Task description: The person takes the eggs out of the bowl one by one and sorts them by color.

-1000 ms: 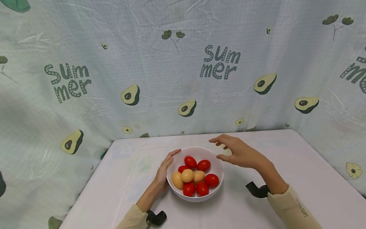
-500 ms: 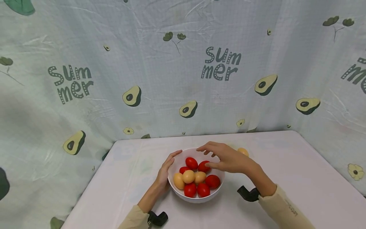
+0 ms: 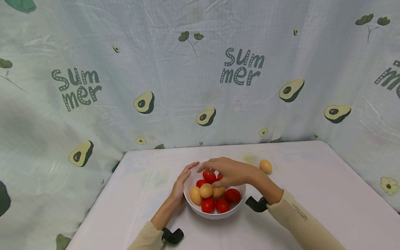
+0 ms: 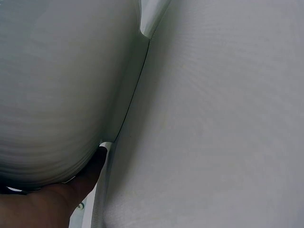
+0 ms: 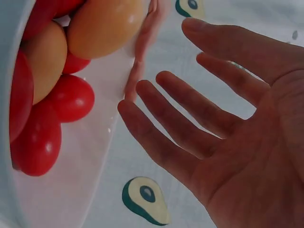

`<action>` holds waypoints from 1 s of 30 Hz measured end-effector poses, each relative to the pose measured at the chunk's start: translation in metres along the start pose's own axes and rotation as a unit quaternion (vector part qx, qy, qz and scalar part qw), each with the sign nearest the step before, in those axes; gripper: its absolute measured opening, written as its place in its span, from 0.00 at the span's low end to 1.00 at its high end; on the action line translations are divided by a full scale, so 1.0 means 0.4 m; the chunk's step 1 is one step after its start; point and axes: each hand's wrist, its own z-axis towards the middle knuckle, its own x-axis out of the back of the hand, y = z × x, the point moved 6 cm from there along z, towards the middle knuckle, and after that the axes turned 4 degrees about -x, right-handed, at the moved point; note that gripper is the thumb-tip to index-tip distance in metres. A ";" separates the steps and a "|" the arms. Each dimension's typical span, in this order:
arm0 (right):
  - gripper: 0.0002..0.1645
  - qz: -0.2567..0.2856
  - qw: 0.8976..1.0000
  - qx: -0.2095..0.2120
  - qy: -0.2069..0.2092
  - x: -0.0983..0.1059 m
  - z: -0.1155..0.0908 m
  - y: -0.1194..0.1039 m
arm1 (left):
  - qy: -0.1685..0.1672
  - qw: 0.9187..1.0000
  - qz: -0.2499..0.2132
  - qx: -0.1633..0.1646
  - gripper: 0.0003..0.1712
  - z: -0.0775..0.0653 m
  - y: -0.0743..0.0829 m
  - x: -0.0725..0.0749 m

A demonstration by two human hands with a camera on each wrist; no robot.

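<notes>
A white bowl (image 3: 218,216) holds several glossy red oval pieces (image 3: 232,196) that look like tomatoes and several yellow-orange egg-shaped pieces (image 3: 206,190). My left hand (image 3: 178,189) rests against the bowl's left side, its fingers stretched along the rim. Low on the bowl's outer wall, a digit of that hand (image 4: 90,173) touches near the foot in the left wrist view. Over the bowl's far right part hovers my right hand (image 3: 231,172), fingers spread and palm bare in the right wrist view. It hides part of the far red pieces.
A single yellow-orange egg-shaped piece (image 3: 266,166) lies on the table behind and right of the bowl. The table has a pale cloth (image 3: 300,180). Behind it hangs a curtain (image 3: 175,76) printed with avocados.
My right hand has moved left and slightly down, from beyond the bowl's right rim to above its contents. The loose yellow-orange piece has come into sight. My left hand stays put.
</notes>
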 end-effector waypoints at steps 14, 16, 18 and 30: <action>0.20 -0.092 0.994 -0.008 -0.061 -0.049 0.055 -0.005 | -0.002 1.000 -0.013 -0.003 0.30 0.001 0.002 0.003; 0.19 -0.101 0.992 -0.012 -0.073 -0.054 0.061 -0.006 | 0.000 1.000 -0.014 -0.004 0.30 0.001 0.001 0.003; 0.19 -0.106 0.991 -0.011 -0.083 -0.059 0.066 -0.009 | 0.005 1.000 -0.015 -0.002 0.30 0.001 0.001 0.003; 0.20 -0.104 0.988 0.000 -0.113 -0.082 0.078 -0.009 | 0.001 1.000 -0.013 -0.009 0.30 0.004 0.001 0.003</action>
